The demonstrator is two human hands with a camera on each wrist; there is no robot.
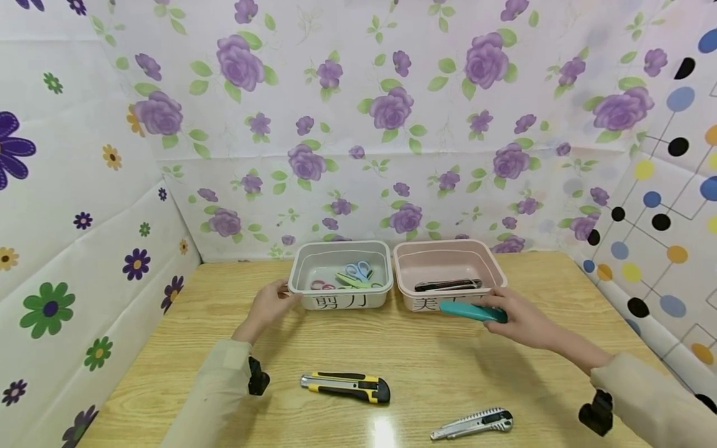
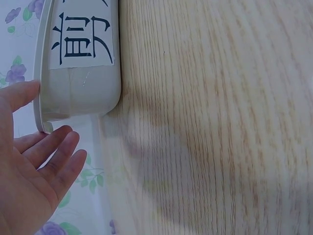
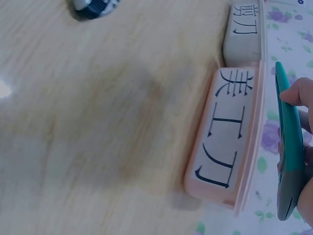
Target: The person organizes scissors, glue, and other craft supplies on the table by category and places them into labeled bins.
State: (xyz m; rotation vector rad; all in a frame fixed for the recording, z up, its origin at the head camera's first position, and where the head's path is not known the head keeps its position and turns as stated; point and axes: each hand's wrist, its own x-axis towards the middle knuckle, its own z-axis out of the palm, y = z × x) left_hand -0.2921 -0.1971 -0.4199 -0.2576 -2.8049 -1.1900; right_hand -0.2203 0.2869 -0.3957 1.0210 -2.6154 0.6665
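My right hand [image 1: 521, 318] holds a teal utility knife [image 1: 469, 310] by its dark end, in front of the pink bin [image 1: 450, 246]. The right wrist view shows the teal knife [image 3: 288, 132] pinched between thumb and fingers. A black utility knife and a silver one lie together in the pink bin. My left hand [image 1: 272, 309] touches the left corner of the grey-white bin [image 1: 302, 252]. In the left wrist view the thumb of the left hand [image 2: 29, 171] meets the rim, with the other fingers loosely extended. Blue, green and pink scissors [image 1: 358, 271] lie in that bin.
On the wooden table [image 1: 224, 386] lie a yellow-and-black utility knife [image 1: 345, 387] and a silver utility knife [image 1: 473, 424], both nearer the front than the bins. Labels with Chinese characters face forward on both bins. Flower-patterned cloth [image 1: 358, 124] hangs behind the table.
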